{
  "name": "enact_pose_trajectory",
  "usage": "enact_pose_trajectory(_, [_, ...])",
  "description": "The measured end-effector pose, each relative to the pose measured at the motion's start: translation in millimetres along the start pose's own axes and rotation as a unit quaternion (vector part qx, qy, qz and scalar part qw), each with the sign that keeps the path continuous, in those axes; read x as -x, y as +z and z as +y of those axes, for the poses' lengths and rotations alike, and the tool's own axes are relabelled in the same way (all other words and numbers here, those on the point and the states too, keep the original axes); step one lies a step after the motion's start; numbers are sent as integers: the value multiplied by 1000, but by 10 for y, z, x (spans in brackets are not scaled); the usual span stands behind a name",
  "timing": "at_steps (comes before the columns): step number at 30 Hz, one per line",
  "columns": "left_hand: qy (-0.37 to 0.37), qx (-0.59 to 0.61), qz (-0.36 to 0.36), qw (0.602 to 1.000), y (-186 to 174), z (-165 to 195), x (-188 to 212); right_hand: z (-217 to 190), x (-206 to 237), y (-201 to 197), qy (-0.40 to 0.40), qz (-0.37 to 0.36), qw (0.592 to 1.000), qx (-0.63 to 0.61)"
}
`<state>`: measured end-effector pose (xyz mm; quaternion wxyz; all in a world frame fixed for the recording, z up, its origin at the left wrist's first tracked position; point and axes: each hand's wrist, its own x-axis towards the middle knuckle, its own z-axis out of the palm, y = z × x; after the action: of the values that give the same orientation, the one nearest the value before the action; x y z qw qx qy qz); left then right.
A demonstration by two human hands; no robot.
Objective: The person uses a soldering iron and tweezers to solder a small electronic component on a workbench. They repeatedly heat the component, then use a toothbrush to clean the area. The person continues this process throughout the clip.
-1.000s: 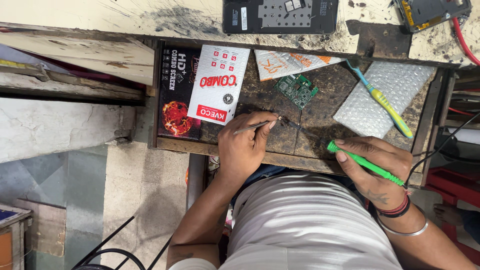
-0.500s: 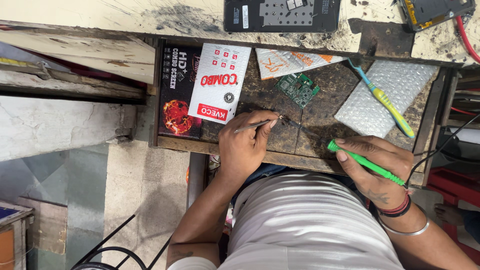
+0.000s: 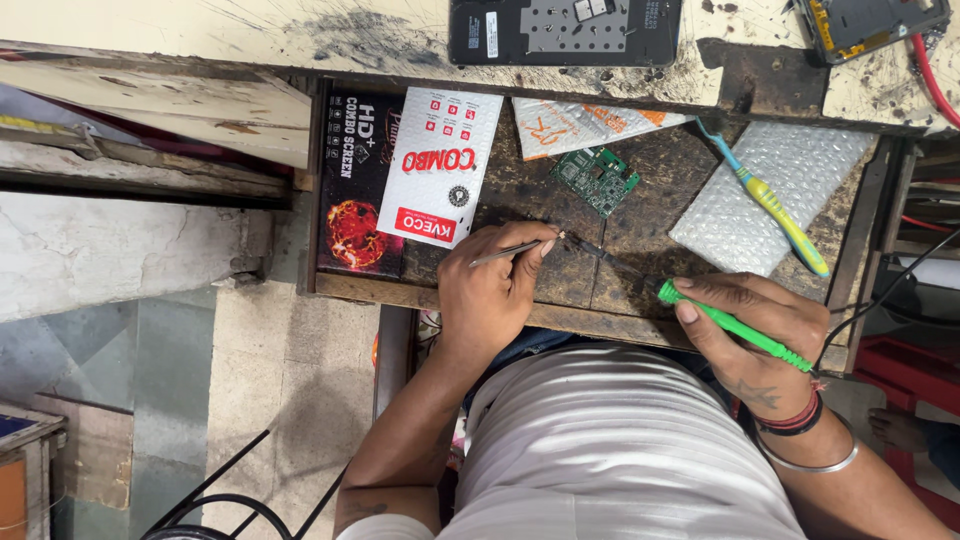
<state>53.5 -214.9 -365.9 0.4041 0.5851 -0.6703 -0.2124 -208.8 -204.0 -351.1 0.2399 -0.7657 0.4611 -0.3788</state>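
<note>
My left hand (image 3: 495, 295) pinches thin metal tweezers (image 3: 510, 250) over the dark, worn wooden drawer top (image 3: 640, 225). My right hand (image 3: 750, 335) grips a green-handled tool (image 3: 735, 327) like a pen. Its thin dark shaft (image 3: 610, 262) runs up-left and meets the tweezers' tips near the middle of the board. Whatever sits between the two tips is too small to make out. A small green circuit board (image 3: 597, 178) lies just beyond, apart from both hands.
A white box (image 3: 440, 165) overlaps a black box (image 3: 355, 190) at the left. An orange-and-white pouch (image 3: 580, 122), a bubble-wrap sheet (image 3: 740, 235) and a blue-yellow toothbrush (image 3: 770, 205) lie to the right. A dark phone back (image 3: 565, 30) and another opened device (image 3: 870, 22) rest on the scratched bench above.
</note>
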Motion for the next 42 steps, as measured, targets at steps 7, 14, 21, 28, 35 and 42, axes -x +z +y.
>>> enact_pose_trajectory(7, [-13,3,-1,1000,2,0,6,9,17,2,20,1,1000,-13])
enact_pose_trajectory(14, [-7,2,3,1000,7,10,-1,28,16,11,14,2,1000,-18])
enact_pose_trajectory(21, [-19,-8,-6,1000,5,8,3,19,21,-4,3,-6,1000,-5])
enact_pose_trajectory(28, [-8,-2,1,1000,5,5,7,23,27,14,24,1,1000,-10])
enact_pose_trajectory(35, [-10,-3,0,1000,5,0,3,27,28,7,38,5,999,-33])
enact_pose_trajectory(42, [-11,-3,3,1000,8,7,11,33,27,-1,18,-5,1000,-18])
